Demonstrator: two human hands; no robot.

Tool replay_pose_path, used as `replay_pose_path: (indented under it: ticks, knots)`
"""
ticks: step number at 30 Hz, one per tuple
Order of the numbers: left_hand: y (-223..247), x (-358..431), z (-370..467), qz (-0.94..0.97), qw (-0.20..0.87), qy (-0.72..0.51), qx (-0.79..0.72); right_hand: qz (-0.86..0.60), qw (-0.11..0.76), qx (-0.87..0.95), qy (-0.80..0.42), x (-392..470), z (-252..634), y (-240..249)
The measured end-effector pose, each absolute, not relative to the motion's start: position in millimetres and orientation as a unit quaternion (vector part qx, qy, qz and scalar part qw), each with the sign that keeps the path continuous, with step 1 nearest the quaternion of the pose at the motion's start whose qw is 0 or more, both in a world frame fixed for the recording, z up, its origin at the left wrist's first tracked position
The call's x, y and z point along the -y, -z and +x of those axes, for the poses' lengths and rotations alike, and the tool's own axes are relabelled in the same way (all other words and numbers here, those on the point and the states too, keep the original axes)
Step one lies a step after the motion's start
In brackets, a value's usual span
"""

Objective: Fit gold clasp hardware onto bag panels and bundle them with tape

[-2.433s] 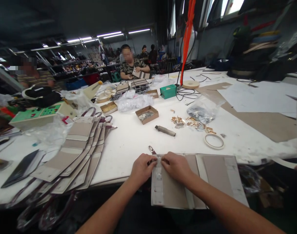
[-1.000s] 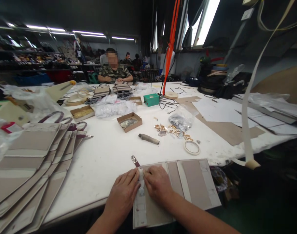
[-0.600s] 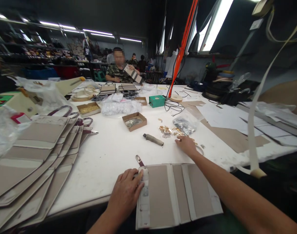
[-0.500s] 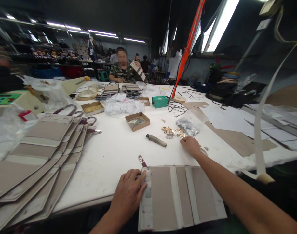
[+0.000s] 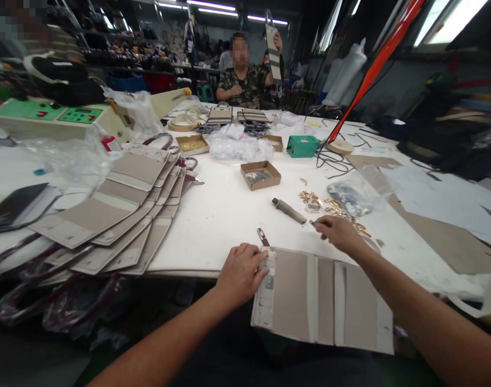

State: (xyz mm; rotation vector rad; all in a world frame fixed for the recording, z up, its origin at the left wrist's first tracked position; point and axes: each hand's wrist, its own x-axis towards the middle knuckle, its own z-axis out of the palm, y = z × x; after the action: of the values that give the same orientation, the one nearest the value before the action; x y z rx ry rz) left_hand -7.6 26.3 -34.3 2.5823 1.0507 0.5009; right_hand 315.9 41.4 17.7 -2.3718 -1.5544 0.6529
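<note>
A beige bag panel (image 5: 291, 290) with pale cross strips lies at the table's front edge and overhangs it. My left hand (image 5: 242, 271) grips its upper left edge, thumb on the white border. A dark strap with a metal buckle (image 5: 262, 235) sticks out from that corner. Above the panel's right part, my right hand (image 5: 340, 232) is closed in a pinch on a small dark metal piece (image 5: 313, 223). Close to those fingers lies a grey-handled tool (image 5: 289, 210). Gold-coloured metal fittings (image 5: 310, 200) are scattered just beyond the right hand, beside a plastic bag of metal parts (image 5: 346, 196).
Stacked bag panels (image 5: 108, 201) with handles cover the left side. Cardboard boxes of small parts (image 5: 261, 176), a green box (image 5: 303, 146) with black cords and an orange strap (image 5: 374, 70) stand farther back. A co-worker (image 5: 245, 80) across the table holds up a bag piece.
My view has swung left and down. The right hand has drawn back from the fittings pile toward me, and a small metal piece now shows in its fingers. The left hand stays on the panel.
</note>
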Motion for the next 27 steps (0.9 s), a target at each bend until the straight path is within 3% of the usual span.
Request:
replay_pose_path:
  ticks: [3,6,27]
  knots:
    - [35.7,-25.9,-7.1,0.897,0.155,-0.186,-0.370,-0.681,0.196,0.593,-0.382,-13.4,257.2,-16.3]
    - [36.5,-25.8,-6.9,0.893,0.160,-0.190,-0.376,-0.638,0.203,0.610,-0.423,-1.7,215.7,-9.7]
    - [27.2,-29.9,-0.5,0.867,0.196,-0.189,-0.418,-0.733,0.158,0.629,-0.206,-0.3,192.6,7.2]
